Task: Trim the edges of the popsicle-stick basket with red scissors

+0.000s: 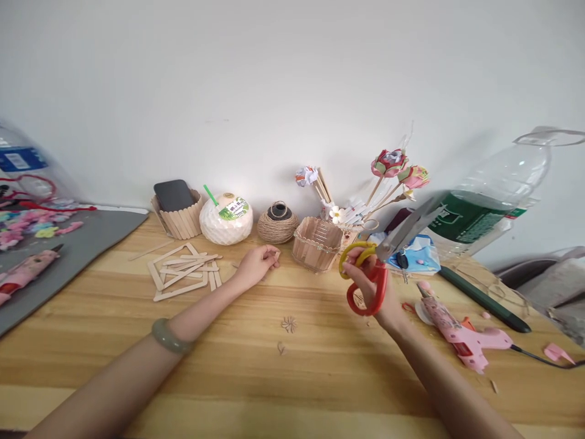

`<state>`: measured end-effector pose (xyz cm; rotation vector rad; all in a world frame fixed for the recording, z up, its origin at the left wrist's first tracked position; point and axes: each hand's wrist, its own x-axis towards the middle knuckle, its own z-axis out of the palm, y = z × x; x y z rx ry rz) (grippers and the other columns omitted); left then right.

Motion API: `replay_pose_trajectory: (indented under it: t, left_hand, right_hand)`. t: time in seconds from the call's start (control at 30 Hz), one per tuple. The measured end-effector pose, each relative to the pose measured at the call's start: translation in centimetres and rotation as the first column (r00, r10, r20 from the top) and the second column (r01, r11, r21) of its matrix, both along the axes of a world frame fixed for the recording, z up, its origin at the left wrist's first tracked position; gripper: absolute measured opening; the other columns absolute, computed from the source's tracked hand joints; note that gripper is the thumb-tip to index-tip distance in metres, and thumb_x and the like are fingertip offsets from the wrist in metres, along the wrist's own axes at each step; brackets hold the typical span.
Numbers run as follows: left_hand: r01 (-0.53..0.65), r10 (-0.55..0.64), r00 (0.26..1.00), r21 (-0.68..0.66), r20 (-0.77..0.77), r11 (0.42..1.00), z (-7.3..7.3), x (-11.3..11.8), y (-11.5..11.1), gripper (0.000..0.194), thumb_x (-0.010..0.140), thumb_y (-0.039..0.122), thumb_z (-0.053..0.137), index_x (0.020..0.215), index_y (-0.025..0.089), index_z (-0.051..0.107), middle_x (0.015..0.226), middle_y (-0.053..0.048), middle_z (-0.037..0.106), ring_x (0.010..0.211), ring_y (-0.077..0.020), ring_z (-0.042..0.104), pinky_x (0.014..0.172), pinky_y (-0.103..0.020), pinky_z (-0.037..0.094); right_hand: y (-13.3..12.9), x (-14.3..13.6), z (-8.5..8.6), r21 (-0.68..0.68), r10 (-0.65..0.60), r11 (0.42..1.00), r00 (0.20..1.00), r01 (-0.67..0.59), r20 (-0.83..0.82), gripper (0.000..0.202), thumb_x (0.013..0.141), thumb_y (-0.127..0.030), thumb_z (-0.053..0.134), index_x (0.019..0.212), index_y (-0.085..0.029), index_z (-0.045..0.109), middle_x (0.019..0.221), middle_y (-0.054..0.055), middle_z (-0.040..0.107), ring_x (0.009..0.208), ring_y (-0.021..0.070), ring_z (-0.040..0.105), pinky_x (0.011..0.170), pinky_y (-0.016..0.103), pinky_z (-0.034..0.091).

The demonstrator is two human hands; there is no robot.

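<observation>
My right hand (368,277) has its fingers through the handles of a pair of scissors with one yellow and one red loop (382,285), the blades pointing up and right. Low over the table, my left hand (259,266) is closed, fingers curled together; what they hold, if anything, I cannot make out. Just right of it stands an octagonal basket of wooden sticks (315,247). A ball of twine (278,227) sits behind the left hand. In front of both hands lie a small flower-shaped bundle of thin strands (289,324) and a small curled bit (281,348).
Craft sticks, some joined into frames (183,271), lie left near a coconut with a green straw (226,219) and a stick box holding a phone (176,207). Right are paper flowers (388,164), a large bottle (493,189) and a pink glue gun (461,332) with its cord.
</observation>
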<state>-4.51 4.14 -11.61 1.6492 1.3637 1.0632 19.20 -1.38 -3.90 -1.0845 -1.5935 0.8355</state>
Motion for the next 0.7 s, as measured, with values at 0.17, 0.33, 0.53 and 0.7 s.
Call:
replay_pose_trajectory:
  t: [0.17, 0.33, 0.53, 0.7]
  left_hand:
    - [-0.024, 0.024, 0.999, 0.000, 0.030, 1.000, 0.6, 0.2, -0.5, 0.015, 0.075, 0.028, 0.053, 0.079, 0.016, 0.060, 0.061, -0.001, 0.064, 0.058, -0.0152, 0.060, 0.056, -0.027, 0.048]
    - [-0.055, 0.053, 0.997, 0.037, 0.064, 0.998, 1.7, 0.2, -1.0, 0.015, 0.078, 0.029, 0.050, 0.076, 0.016, 0.057, 0.063, -0.001, 0.061, 0.058, -0.0144, 0.057, 0.061, -0.028, 0.047]
    - [-0.091, 0.073, 0.982, 0.093, 0.173, 0.992, 3.4, 0.9, -2.4, 0.015, 0.080, 0.032, 0.048, 0.083, 0.018, 0.054, 0.069, 0.001, 0.055, 0.068, -0.0140, 0.055, 0.071, -0.028, 0.046]
    - [0.008, -0.006, 0.966, -0.003, 0.258, 1.000, 4.6, 2.6, -4.6, 0.018, 0.079, 0.033, 0.050, 0.079, 0.017, 0.057, 0.065, 0.001, 0.054, 0.063, -0.0130, 0.055, 0.064, -0.027, 0.048]
  right_hand:
    - [1.4, -1.0, 1.8, 0.088, -0.031, 0.995, 0.990, 0.044, -0.141, 0.011, 0.075, -0.028, 0.055, 0.076, -0.022, 0.046, 0.066, -0.002, 0.046, 0.062, 0.0151, 0.048, 0.061, 0.030, 0.040]
    - [0.4, -1.2, 2.4, 0.113, 0.016, 0.994, 0.966, 0.013, -0.259, 0.006, 0.074, -0.026, 0.046, 0.072, -0.023, 0.043, 0.053, -0.004, 0.041, 0.049, 0.0142, 0.042, 0.050, 0.030, 0.037]
    - [-0.1, 0.1, 2.0, 0.111, 0.012, 0.994, 0.969, 0.016, -0.248, 0.010, 0.070, -0.030, 0.050, 0.070, -0.023, 0.043, 0.051, -0.004, 0.038, 0.045, 0.0138, 0.038, 0.046, 0.030, 0.033]
    - [-0.4, -0.8, 0.0, -0.114, 0.029, 0.993, 0.993, -0.042, -0.117, 0.015, 0.072, -0.028, 0.059, 0.079, -0.021, 0.048, 0.065, -0.002, 0.049, 0.056, 0.0138, 0.048, 0.054, 0.028, 0.039]
